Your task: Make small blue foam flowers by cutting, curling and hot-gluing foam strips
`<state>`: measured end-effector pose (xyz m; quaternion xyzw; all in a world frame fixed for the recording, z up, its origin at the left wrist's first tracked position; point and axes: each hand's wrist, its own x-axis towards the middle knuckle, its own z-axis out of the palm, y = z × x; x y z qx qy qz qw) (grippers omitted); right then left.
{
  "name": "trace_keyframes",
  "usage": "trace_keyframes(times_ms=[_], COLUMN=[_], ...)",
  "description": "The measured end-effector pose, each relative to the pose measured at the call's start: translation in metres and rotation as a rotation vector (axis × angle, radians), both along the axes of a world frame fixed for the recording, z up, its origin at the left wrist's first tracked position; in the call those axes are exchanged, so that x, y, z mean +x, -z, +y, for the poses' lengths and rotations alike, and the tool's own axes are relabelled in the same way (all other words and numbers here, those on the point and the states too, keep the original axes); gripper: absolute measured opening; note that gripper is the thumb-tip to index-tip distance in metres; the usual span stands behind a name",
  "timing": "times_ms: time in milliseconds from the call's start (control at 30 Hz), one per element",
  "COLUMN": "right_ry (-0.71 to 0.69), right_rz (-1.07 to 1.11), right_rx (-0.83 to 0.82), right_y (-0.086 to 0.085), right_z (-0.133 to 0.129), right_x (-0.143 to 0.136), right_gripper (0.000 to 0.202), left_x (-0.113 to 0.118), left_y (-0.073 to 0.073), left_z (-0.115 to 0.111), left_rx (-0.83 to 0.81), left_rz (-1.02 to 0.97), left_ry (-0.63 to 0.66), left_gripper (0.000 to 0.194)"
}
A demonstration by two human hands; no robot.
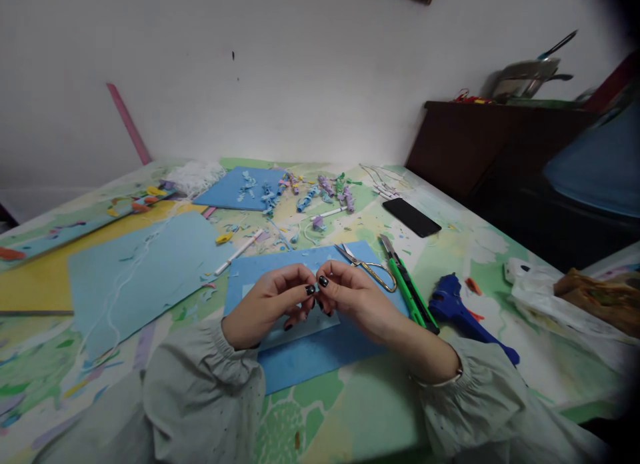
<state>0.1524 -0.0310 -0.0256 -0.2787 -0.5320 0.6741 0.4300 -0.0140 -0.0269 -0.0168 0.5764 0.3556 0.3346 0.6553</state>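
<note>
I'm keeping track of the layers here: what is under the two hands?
Under the left hand and right hand, a pale blue piece shows, lying on a larger blue sheet. The hands cover parts of both, so anything small directly beneath them cannot be seen.

Loose, pale grey-green sleeves (207, 391) have gathered cuffs (220, 341), and the nail polish (323, 281) is black.
</note>
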Motion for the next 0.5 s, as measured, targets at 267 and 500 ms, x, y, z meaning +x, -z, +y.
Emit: trace_keyframes(times_ms=[267,500], right_ry=[-0.006,-0.019], right_rz=[0.018,0.028], right_rx=[-0.048,-0.068], right_y=[0.0015,0.0008], right_z=[-0.0005,-0.0005], right_x=[-0.0002,-0.0008], right_gripper=[0.026,0.027], left_x=[-0.0002,-0.0009], left_y=[0.0019,0.0028], left_z=[0.0014,0.0016], left_rx=[0.022,0.037], left_rz=[-0.017,-0.024], left_ry=[0.042,0.064], left_gripper=[0.016,0.017])
